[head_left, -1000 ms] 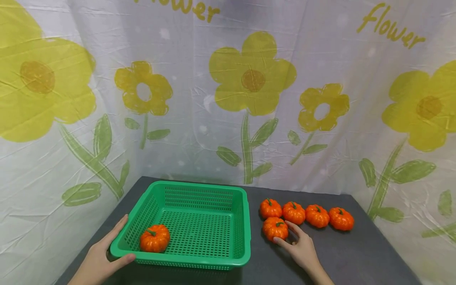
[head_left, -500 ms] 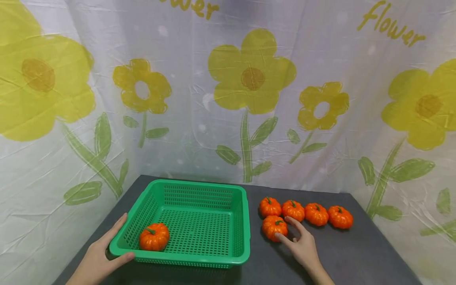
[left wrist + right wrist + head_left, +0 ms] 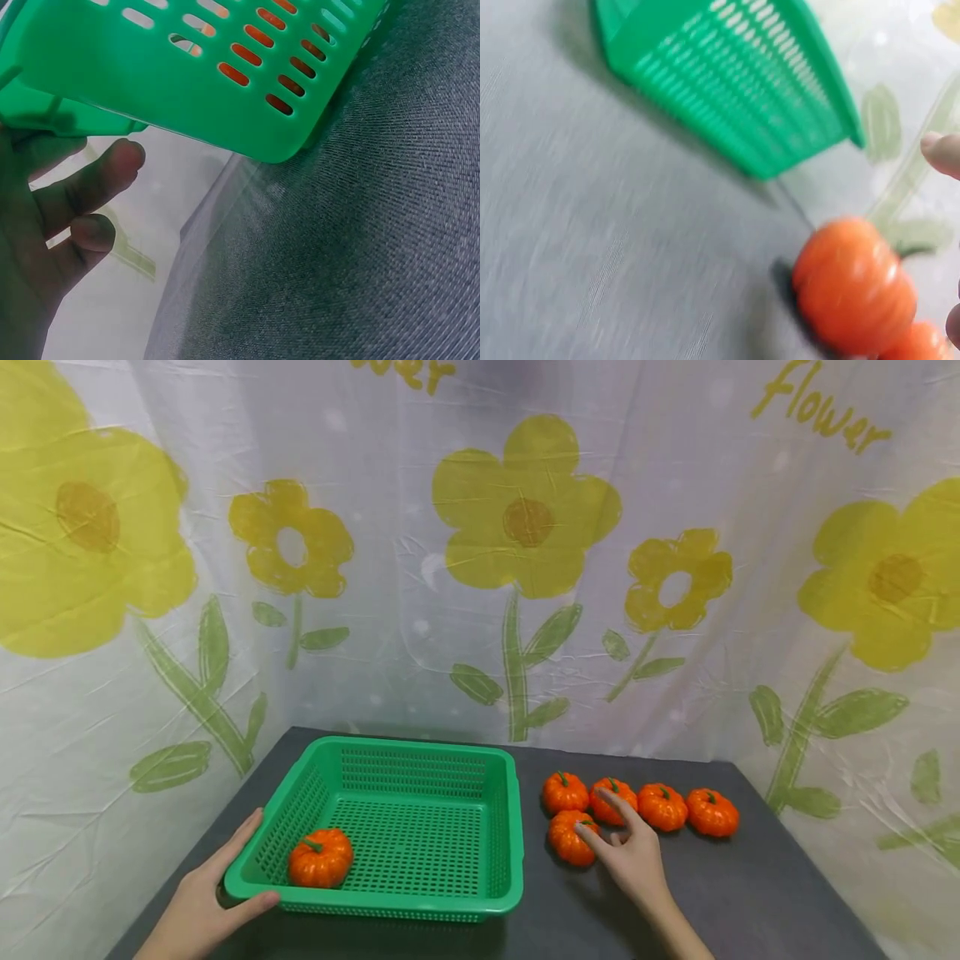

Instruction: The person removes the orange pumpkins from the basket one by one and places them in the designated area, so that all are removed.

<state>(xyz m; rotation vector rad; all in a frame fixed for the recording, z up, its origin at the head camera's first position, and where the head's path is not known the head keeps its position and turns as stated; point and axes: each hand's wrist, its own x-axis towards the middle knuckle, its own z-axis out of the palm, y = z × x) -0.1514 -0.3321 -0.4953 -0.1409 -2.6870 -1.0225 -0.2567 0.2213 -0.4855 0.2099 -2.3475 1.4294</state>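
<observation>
My left hand [image 3: 201,893] grips the near left corner of a green plastic basket [image 3: 405,906], thumb on the front rim and fingers along the left side. In the left wrist view, bent fingers [image 3: 97,180] show below the basket's rim. A small orange pumpkin [image 3: 318,862] sits inside, near that corner. On the table, my right hand [image 3: 633,860] hovers at the front pumpkin [image 3: 566,842] with thumb and index finger spread and nothing held. The index finger overlaps a pumpkin behind it [image 3: 606,810]. The right wrist view shows a pumpkin [image 3: 851,292] standing on the table beside the fingers.
Behind the front pumpkin, several more pumpkins form a row, including one at the left [image 3: 564,792] and one at the right end [image 3: 712,814]. The dark table [image 3: 757,893] meets a white curtain [image 3: 405,677] printed with yellow flowers at its back and sides.
My right hand has moved up and away from the front pumpkin, its index finger lifting off. The pumpkin stays in place, and my left hand keeps its hold. The head view has tilted slightly.
</observation>
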